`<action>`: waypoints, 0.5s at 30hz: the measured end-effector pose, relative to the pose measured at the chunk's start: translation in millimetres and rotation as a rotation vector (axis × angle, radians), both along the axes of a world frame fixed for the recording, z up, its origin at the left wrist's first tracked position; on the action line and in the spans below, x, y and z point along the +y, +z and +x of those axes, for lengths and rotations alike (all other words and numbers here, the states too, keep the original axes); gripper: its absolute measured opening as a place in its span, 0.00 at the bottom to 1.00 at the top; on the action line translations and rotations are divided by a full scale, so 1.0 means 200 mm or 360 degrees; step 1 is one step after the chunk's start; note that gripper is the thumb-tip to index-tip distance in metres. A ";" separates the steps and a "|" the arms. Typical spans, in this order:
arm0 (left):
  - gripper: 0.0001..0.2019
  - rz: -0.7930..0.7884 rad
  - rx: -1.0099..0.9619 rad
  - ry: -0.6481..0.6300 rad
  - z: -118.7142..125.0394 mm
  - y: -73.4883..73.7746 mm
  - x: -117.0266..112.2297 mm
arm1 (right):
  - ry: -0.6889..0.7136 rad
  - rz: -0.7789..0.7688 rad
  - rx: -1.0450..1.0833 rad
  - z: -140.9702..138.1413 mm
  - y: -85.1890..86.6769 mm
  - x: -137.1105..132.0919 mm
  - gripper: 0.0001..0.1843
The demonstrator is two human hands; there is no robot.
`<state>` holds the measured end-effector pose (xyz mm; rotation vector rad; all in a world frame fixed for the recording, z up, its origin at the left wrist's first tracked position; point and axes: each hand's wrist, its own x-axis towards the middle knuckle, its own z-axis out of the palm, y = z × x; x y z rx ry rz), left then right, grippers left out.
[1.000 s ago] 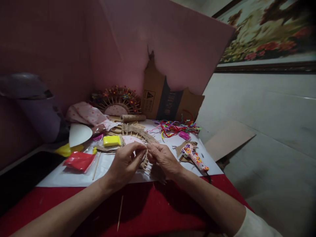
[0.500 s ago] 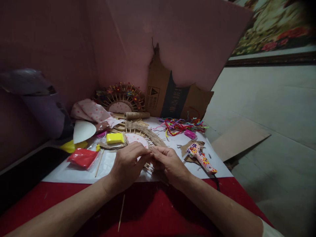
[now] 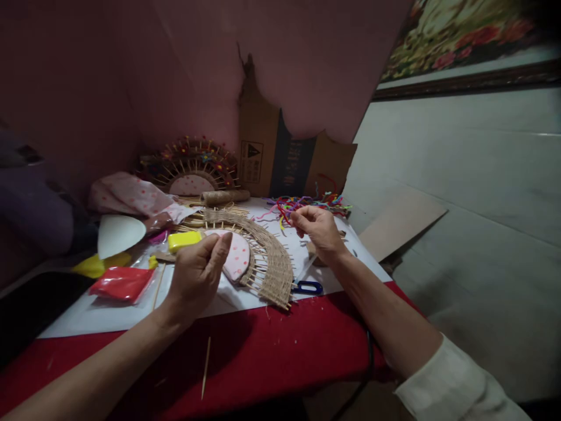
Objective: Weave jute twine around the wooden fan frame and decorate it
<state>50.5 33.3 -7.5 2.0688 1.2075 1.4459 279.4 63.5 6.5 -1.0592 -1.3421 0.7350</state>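
Observation:
A half-round woven piece [image 3: 267, 257] of jute twine on wooden sticks, with a pink dotted centre [image 3: 236, 255], lies on white paper [image 3: 131, 304]. My left hand [image 3: 197, 275] hovers just left of it, fingers curled and pinched, nothing clearly visible in them. My right hand [image 3: 318, 229] is raised over the far right of the paper, fingers pinched together, close to a heap of coloured cords [image 3: 307, 204]; whether it holds a thread is unclear. Blue-handled scissors [image 3: 307, 287] lie by the weave's lower right end.
A finished decorated fan piece [image 3: 190, 166] and torn cardboard [image 3: 280, 155] lean on the pink backboard. A twine spool [image 3: 224, 196], yellow block [image 3: 184, 240], red packet [image 3: 120, 282], white paper shape [image 3: 118, 234] and dotted cloth [image 3: 127, 196] crowd the left. A loose stick [image 3: 205, 368] lies on the red tablecloth [image 3: 272, 356].
Both hands have come off the weave's edge. The right hand moved up and right toward the cords; the left drew back left. The scissors now show.

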 end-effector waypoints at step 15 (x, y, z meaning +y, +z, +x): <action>0.10 -0.0497 -0.0479 0.0157 -0.02 -0.01 0.08 | 0.0157 0.0206 0.0240 0.02 -0.03 0.01 0.15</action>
